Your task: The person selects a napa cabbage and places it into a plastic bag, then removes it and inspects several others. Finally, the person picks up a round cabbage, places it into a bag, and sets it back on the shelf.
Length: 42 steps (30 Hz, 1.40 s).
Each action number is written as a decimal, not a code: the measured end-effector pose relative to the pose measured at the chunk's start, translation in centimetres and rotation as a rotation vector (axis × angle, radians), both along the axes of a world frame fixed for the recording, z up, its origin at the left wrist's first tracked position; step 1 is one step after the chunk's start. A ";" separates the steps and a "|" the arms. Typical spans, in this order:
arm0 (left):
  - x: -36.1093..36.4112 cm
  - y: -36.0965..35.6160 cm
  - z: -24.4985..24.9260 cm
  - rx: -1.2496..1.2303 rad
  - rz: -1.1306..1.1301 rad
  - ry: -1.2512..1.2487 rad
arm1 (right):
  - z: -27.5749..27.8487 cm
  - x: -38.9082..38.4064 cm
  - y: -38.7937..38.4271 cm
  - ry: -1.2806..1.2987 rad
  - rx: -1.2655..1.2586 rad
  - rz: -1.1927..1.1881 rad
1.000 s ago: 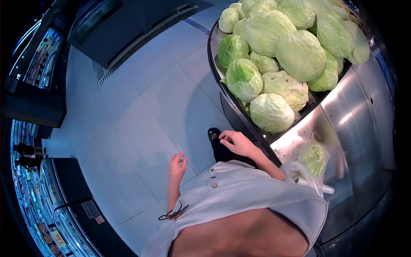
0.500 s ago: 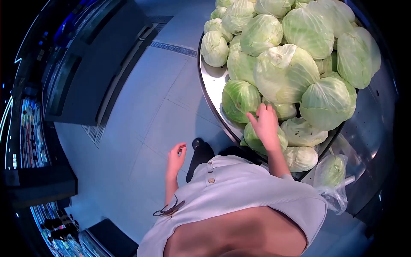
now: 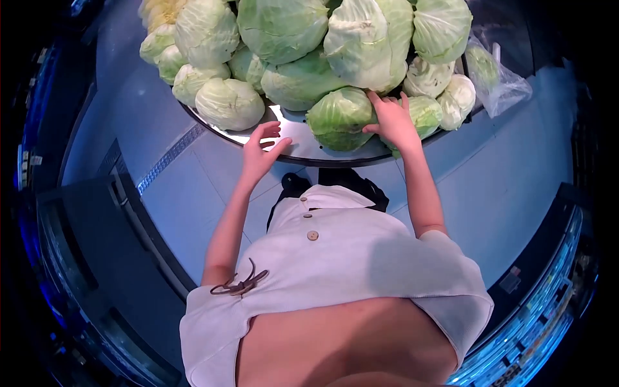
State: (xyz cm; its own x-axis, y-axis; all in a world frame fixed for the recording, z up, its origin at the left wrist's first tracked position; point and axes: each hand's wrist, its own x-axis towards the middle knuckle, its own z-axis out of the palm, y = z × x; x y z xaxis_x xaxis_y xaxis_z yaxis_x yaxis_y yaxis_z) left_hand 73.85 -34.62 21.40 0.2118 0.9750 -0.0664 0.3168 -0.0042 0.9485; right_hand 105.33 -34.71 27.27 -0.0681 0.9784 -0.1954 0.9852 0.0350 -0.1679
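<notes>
A round green cabbage (image 3: 340,119) sits near the front rim of the display stand (image 3: 293,160). At its right side is my right hand (image 3: 394,121), fingers spread, with the thumb and fingertips touching or very close to the cabbage. Another green cabbage (image 3: 423,116) lies just behind that hand, partly hidden by it. My left hand (image 3: 260,153) hovers over the front edge, open and holding nothing, its fingers slightly curled. A pale cabbage (image 3: 229,104) lies just beyond it.
More cabbages (image 3: 284,29) are heaped behind. A clear plastic bag (image 3: 500,80) with a cabbage inside hangs or lies at the right. Dark cabinets (image 3: 103,271) stand at the left, and lit shelves (image 3: 535,322) at the lower right. Tiled floor (image 3: 477,187) shows below the stand.
My body and view have turned, so the stand now lies straight ahead. My left hand has risen to the stand's edge. My right hand stays by the front green cabbage.
</notes>
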 end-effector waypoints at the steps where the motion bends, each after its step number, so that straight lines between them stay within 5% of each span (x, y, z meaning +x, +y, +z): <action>1: 0.1 1.1 0.3 -0.057 -0.048 -0.017 | 0.1 -0.2 0.0 0.029 -0.050 -0.037; 6: 3.7 3.5 0.7 -0.240 -0.361 -0.079 | -0.7 -1.1 -2.1 -0.053 0.193 0.004; 8: 5.2 3.7 0.3 0.010 -0.495 -0.103 | -0.3 -2.5 -2.7 -0.062 0.288 0.022; 9: 5.8 3.8 -0.4 0.169 -0.507 -0.098 | -0.1 -3.3 -3.1 -0.049 0.304 0.009; 16: 4.7 3.4 -1.2 0.145 -0.498 -0.121 | 0.6 -6.1 -6.6 0.215 0.340 -0.047; 22: 4.1 2.9 -1.4 0.270 -0.505 -0.069 | -4.6 -6.5 -8.9 0.870 0.372 -0.315; 25: 3.8 2.9 1.8 0.334 -0.559 0.048 | -4.0 -6.4 -9.6 0.880 0.407 -0.342; 28: 2.5 3.3 4.3 0.372 -0.576 -0.242 | 1.1 -7.8 -10.4 0.683 0.636 -0.283; 33: -0.6 1.8 7.7 -0.114 -0.579 -0.693 | 4.2 -10.2 -9.2 1.641 0.742 -0.215; 36: -3.2 0.2 9.7 -0.333 -0.583 -0.699 | 3.1 -14.6 -9.8 2.127 0.607 -0.557; 40: -7.4 -2.2 13.1 -0.387 -0.775 -0.605 | 2.6 -16.6 -10.0 2.660 0.349 -0.392; 42: -9.7 -1.7 13.2 -0.295 -0.826 -0.425 | 2.3 -17.8 -10.9 2.715 0.275 -0.394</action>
